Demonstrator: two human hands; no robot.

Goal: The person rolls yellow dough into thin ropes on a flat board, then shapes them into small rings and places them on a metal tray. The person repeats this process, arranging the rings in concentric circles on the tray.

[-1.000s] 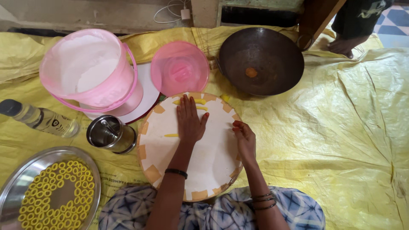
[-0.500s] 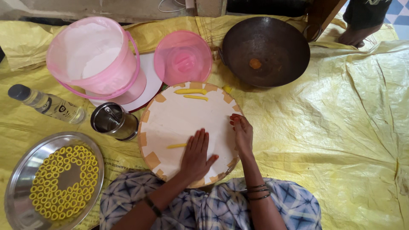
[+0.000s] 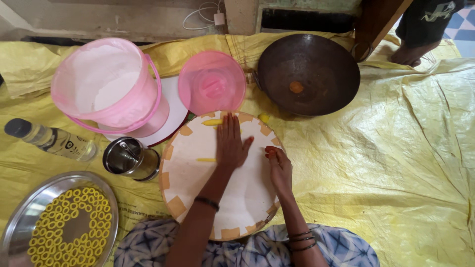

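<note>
- While a person sits cross-legged, the left hand (image 3: 231, 143) lies flat, fingers spread, on the round board (image 3: 198, 198), apparently rolling dough beneath the palm.
- A thin yellow dough strip (image 3: 206, 159) lies at the hand's nine o'clock, long axis three-to-nine.
- Nearby, the right hand (image 3: 279, 168) rests at the board's three o'clock edge, fingers curled; whether it pinches anything is unclear.

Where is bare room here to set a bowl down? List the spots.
Free: the yellow sheet right of the round board, below the dark wok. Crowded: the left side, with pink bucket, pink lid, bottle, steel cup and steel plate packed together.
</note>
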